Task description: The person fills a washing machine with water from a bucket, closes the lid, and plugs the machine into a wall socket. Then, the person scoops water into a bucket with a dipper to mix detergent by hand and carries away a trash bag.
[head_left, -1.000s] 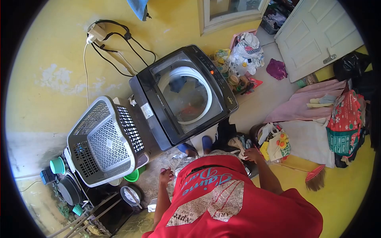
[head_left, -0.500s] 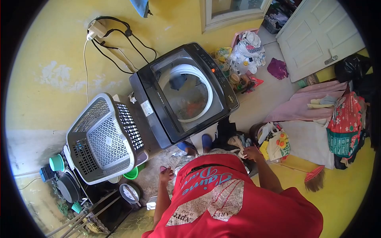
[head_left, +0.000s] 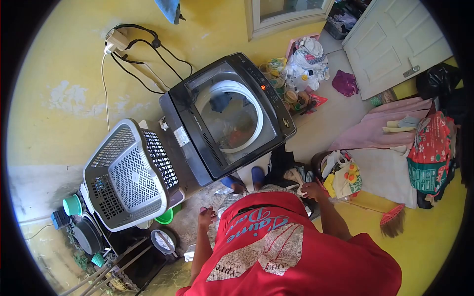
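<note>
My left hand (head_left: 207,216) is low beside the red shirt, its fingers curled; whether it holds anything is too small to tell. On the other side, my right hand (head_left: 311,191) is at the edge of a clothes pile (head_left: 295,176), close to a beige cloth; its grip is unclear. In front of me stands a black top-loading washing machine (head_left: 229,116), its clear lid down and a red display lit. Dark and reddish items show through the lid. An empty grey laundry basket (head_left: 129,180) sits tilted to the machine's left.
A plug with black cables (head_left: 116,40) hangs on the yellow wall. Green and grey basins (head_left: 164,241) stand at the lower left. White laundry (head_left: 307,66), a purple cloth (head_left: 344,84), a door (head_left: 395,44), a red bag (head_left: 428,153) and a broom (head_left: 392,220) are to the right.
The view has shifted slightly. Both hands have stayed in nearly the same places, and the machine's lid remains down.
</note>
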`<state>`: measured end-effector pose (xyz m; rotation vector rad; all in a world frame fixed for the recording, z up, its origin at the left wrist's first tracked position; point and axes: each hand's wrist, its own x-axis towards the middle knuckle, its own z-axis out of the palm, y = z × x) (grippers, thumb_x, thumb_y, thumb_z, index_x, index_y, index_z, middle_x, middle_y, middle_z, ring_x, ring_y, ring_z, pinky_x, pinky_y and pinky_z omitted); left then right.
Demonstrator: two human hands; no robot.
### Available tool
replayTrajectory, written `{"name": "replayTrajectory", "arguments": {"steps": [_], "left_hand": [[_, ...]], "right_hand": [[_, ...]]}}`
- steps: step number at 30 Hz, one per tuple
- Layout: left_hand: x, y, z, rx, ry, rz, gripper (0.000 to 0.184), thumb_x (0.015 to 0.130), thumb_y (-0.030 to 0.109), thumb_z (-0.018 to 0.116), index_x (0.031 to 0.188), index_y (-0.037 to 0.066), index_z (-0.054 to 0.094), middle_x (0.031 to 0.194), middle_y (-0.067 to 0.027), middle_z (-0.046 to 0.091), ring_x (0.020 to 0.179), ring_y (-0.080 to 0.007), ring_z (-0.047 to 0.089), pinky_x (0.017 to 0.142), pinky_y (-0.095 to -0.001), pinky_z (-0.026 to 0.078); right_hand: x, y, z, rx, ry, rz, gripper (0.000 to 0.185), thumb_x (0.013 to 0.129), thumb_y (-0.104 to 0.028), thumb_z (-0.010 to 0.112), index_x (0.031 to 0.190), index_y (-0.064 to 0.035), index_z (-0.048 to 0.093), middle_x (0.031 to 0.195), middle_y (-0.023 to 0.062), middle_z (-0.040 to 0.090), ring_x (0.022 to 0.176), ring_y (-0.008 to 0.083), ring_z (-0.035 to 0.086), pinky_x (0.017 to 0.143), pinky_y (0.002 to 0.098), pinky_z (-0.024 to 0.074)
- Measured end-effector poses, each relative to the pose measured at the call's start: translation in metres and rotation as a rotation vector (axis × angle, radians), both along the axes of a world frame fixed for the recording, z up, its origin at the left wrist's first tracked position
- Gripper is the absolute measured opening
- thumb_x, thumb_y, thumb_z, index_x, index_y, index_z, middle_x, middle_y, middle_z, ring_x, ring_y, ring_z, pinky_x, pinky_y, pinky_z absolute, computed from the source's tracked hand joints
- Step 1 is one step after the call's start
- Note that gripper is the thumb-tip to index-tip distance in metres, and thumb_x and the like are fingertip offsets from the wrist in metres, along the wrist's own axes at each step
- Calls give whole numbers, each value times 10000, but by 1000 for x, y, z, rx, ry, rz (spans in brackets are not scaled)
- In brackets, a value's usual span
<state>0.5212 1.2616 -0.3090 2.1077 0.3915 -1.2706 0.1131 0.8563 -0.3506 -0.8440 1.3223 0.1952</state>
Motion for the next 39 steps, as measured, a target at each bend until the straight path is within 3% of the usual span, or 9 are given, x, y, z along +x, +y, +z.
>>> {"name": "replayTrajectory", "arguments": {"steps": [7, 10, 19, 22, 28, 31, 37, 39], "left_hand": [[0, -7, 11, 12, -5, -27, 440, 876, 514, 658, 955, 84, 705, 854, -27, 710, 684, -130, 655, 565, -303, 458], [1, -8, 11, 3, 17, -25, 436, 873, 510, 661, 946, 83, 706, 846, -29, 709, 680, -129, 651, 560, -302, 448], [5, -9, 17, 18, 33, -22, 465, 871, 510, 663, 1027, 72, 684, 921, -37, 714, 754, -147, 674, 587, -323, 440], [2, -7, 16, 20, 45, -23, 474, 875, 507, 659, 1055, 70, 683, 938, -36, 718, 766, -148, 678, 586, -323, 443], [-4, -2, 12, 19, 25, -41, 466, 890, 500, 642, 1060, 69, 692, 940, -32, 724, 766, -146, 686, 571, -317, 453], [-6, -1, 7, 9, 16, -32, 458, 896, 500, 633, 1042, 71, 700, 929, -29, 726, 763, -143, 686, 567, -313, 458], [-9, 3, 2, 15, 14, -32, 459, 896, 510, 630, 1025, 76, 704, 915, -27, 727, 751, -144, 685, 563, -307, 465], [-9, 4, 1, 17, 12, -31, 457, 895, 513, 630, 1018, 79, 704, 909, -26, 726, 750, -144, 685, 568, -308, 467]], "right_hand": [[4, 2, 8, -1, 58, 30, 238, 799, -136, 718, 996, -8, 679, 752, 86, 653, 582, 185, 633, 488, 290, 484], [1, 2, 0, 40, 22, 54, 278, 846, -207, 692, 1082, -66, 652, 867, 63, 693, 640, 193, 679, 498, 256, 448], [4, 2, -3, 57, -96, 57, 231, 851, -190, 679, 1041, -59, 660, 825, 69, 679, 656, 203, 695, 486, 269, 461], [9, 0, 6, 13, -59, 66, 211, 846, -112, 673, 1010, 20, 670, 817, 110, 674, 692, 215, 672, 574, 340, 554], [16, -2, 13, -31, 50, 95, 188, 843, -120, 672, 978, 10, 685, 824, 105, 683, 698, 218, 676, 586, 339, 560], [13, -2, 8, -40, 11, 146, 202, 832, -172, 677, 1003, -64, 673, 821, 53, 668, 639, 186, 685, 479, 249, 452], [13, -2, 9, -44, 26, 142, 193, 827, -166, 681, 992, -67, 678, 811, 45, 671, 644, 181, 684, 486, 246, 457], [14, -2, 11, -79, -37, 186, 159, 839, -150, 667, 938, -28, 685, 783, 69, 666, 652, 189, 673, 548, 290, 529]]}}
